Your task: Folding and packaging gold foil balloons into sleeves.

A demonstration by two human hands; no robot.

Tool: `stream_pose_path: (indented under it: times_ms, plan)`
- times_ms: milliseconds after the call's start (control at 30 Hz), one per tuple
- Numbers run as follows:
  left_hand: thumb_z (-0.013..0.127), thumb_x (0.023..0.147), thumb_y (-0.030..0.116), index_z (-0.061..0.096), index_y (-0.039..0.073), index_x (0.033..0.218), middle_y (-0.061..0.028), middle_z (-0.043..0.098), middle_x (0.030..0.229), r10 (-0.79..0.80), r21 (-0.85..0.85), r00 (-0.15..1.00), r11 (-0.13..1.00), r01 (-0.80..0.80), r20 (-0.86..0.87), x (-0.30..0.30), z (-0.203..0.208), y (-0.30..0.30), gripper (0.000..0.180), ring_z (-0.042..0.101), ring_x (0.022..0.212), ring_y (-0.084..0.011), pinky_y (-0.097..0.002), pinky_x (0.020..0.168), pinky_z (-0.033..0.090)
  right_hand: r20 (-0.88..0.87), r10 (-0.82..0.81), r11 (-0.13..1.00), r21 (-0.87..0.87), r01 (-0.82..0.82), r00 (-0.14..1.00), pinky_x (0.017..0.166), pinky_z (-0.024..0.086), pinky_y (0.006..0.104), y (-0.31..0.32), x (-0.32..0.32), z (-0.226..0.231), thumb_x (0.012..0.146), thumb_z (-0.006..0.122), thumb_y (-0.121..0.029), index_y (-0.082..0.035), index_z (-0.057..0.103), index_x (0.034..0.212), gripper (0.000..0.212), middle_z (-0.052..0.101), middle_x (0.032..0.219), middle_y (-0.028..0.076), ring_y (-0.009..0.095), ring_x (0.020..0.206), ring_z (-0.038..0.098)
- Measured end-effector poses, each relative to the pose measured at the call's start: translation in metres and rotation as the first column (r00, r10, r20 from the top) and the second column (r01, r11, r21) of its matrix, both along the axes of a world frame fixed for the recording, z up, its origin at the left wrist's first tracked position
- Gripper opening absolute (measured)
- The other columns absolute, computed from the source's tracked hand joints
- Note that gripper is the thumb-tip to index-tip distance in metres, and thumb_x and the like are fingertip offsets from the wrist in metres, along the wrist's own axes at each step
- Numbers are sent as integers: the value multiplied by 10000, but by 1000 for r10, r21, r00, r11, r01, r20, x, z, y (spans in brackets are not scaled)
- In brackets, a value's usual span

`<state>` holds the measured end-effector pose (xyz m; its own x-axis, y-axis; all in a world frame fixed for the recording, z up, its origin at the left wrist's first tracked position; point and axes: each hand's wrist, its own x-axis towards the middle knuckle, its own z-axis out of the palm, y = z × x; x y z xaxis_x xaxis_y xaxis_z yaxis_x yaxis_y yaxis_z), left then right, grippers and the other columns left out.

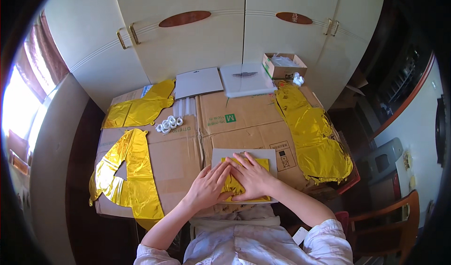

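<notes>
Near the front edge of the cardboard-covered table lies a white card (268, 155) with a folded piece of shiny gold foil (261, 165) on it. The foil looks like a flat, uninflated foil balloon. My left hand (209, 185) rests on the foil's left side, fingers stretched out and pointing up to the right. Spread flat over its middle is my right hand (252, 178), fingers angled to the left. The fingertips of both hands meet near the card's far side. Much of the foil is hidden under my palms.
Flat gold foil balloons lie left (141, 166), far left (141, 107) and in a pile at right (310, 133). White ribbon rolls (169, 124) lie beside pale sticks (184, 107). Behind are white cards (198, 84), plastic bags (242, 89) and a small box (284, 70).
</notes>
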<state>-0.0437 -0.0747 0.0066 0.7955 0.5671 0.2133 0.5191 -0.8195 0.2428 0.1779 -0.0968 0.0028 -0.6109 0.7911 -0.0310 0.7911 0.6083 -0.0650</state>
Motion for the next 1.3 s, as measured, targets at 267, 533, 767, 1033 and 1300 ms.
stream_pose_path:
  times_ms: [267, 533, 767, 1033, 1300]
  plan:
    - [506, 865, 654, 350, -20, 1465, -170, 354, 1534, 20, 85, 979, 996, -3, -201, -1, -7, 3, 916, 268, 1463, -277, -490, 1176, 189, -194, -2, 999, 53, 12, 981, 1214, 101, 495, -2, 6, -17, 736, 633, -709, 46, 202, 1488, 1150, 214, 1558, 251, 364, 1475, 164]
    - [491, 849, 702, 385, -24, 1443, -162, 367, 1528, 15, 95, 972, 995, 8, -235, -2, -5, 5, 944, 268, 1463, -262, -484, 1183, 184, -69, -105, 993, 45, 108, 992, 1208, 102, 488, -15, 27, -11, 772, 555, -752, 58, 259, 1477, 1114, 178, 1568, 272, 394, 1473, 149]
    - [496, 842, 708, 376, -30, 1446, -175, 356, 1532, 14, 81, 976, 997, 4, -217, -2, -5, 5, 961, 265, 1463, -271, -486, 1183, 184, -4, -170, 984, 45, 170, 985, 1191, 72, 555, -21, 42, -5, 744, 528, -797, -13, 289, 1499, 1115, 183, 1573, 257, 446, 1468, 95]
    - [698, 817, 493, 525, -4, 1282, -204, 539, 1313, 69, -33, 997, 997, -70, -19, -7, 13, -52, 703, 527, 1209, -354, -505, 1027, 391, 23, -181, 983, 30, 180, 983, 1180, 55, 585, -31, 37, -3, 734, 516, -816, -26, 294, 1503, 1124, 179, 1580, 239, 440, 1472, 76]
    - [608, 966, 178, 592, -17, 1195, -125, 663, 1133, 697, -937, 656, 70, 342, 291, -1, -84, -156, 301, 673, 959, -225, -361, 851, 548, -38, -150, 989, -13, 150, 988, 1173, 25, 603, -62, 16, -6, 734, 520, -816, -32, 281, 1511, 1129, 160, 1583, 249, 467, 1465, 60]
